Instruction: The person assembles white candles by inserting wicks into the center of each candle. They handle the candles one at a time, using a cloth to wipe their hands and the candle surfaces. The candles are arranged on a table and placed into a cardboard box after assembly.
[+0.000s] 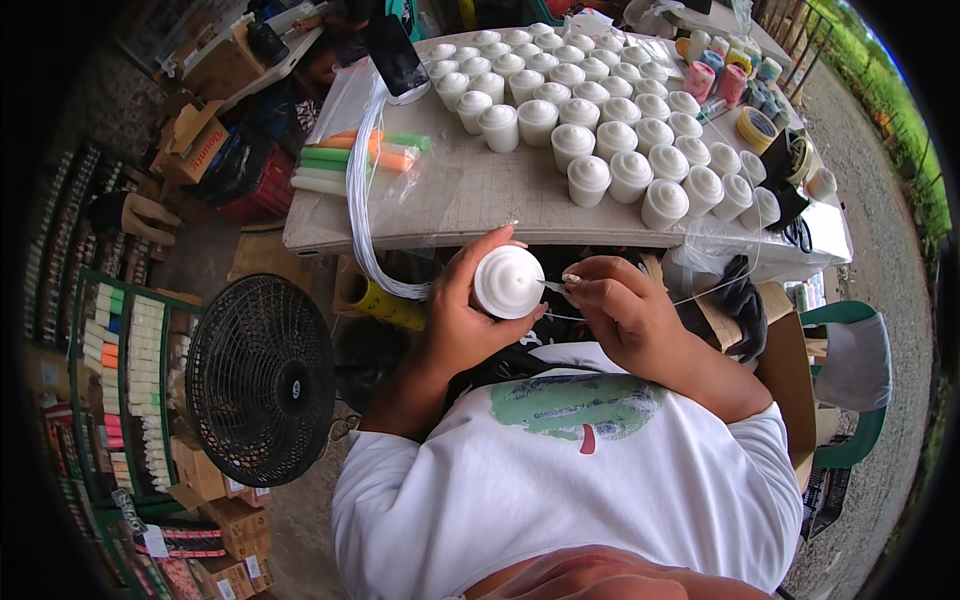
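Observation:
My left hand (pixel 455 305) is wrapped round a white cup-shaped piece with a swirled top (pixel 508 281), which looks like a wax candle. A small dark spot shows at the centre of its swirl. In the pinched fingers of my right hand (pixel 615 298) is a small pointed metal tool (pixel 553 286); its tip is close to the candle's right side, and I cannot make out its exact kind. A thin white strand runs under my right fingers. Beside my left wrist ends a long bundle of white cords (pixel 358 190), draped over the table edge.
Rows of similar white candles (pixel 588 180) cover much of the table (pixel 450 205). Green, orange and white sticks (pixel 350 155) lie at its left, below a phone on a stand (pixel 396 58). A black fan (pixel 262 380) stands at my left, a green chair (pixel 850 400) at my right.

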A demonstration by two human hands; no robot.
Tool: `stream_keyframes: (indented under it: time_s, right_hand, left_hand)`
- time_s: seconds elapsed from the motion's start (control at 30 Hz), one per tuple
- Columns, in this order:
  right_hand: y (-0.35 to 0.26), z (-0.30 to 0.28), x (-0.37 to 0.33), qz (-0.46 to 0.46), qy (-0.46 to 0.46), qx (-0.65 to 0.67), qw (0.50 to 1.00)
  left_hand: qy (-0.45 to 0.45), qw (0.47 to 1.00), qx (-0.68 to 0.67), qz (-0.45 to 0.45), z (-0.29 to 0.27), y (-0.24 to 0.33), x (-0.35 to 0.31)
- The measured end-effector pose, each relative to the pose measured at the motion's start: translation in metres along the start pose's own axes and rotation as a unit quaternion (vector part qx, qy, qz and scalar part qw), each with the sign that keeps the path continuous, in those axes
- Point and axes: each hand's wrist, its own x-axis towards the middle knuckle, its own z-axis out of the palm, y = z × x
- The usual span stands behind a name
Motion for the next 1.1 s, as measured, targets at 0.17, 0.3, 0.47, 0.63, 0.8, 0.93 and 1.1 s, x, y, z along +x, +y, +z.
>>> stream_keyframes:
  time_s: [0.17,0.3,0.47,0.63,0.8,0.93,1.1]
  right_hand:
    - [-0.0012,0.0002,0.0052,-0.035,-0.007,-0.024,0.999]
    - [0.0024,0.0031,0.0034,-0.072,-0.02,-0.014,0.997]
    - [0.005,0.0033,0.0046,-0.068,-0.008,-0.037,0.997]
    - [0.0004,0.0003,0.005,-0.058,-0.007,-0.029,0.998]
    - [0.0005,-0.0001,0.0041,-0.063,-0.014,-0.015,0.998]
    - [-0.0005,-0.0019,0.0025,-0.072,-0.051,-0.007,0.996]
    - [-0.0011,-0.0052,0.0033,-0.027,-0.022,0.019,0.999]
  left_hand:
    - [-0.041,0.996,-0.064,-0.036,0.0004,-0.0028,-0.0026]
    - [-0.061,0.99,-0.11,-0.061,-0.0018,-0.005,-0.0026]
    - [-0.035,0.986,-0.147,-0.074,0.0018,-0.0027,-0.0028]
    - [-0.042,0.986,-0.148,-0.061,0.0001,-0.0026,-0.0018]
    - [-0.025,0.995,-0.098,-0.016,0.0001,-0.0048,-0.0017]
    - [-0.017,0.999,-0.049,0.015,-0.0021,-0.0043,-0.0003]
    - [-0.005,0.998,0.025,0.054,-0.0028,-0.0042,-0.0006]
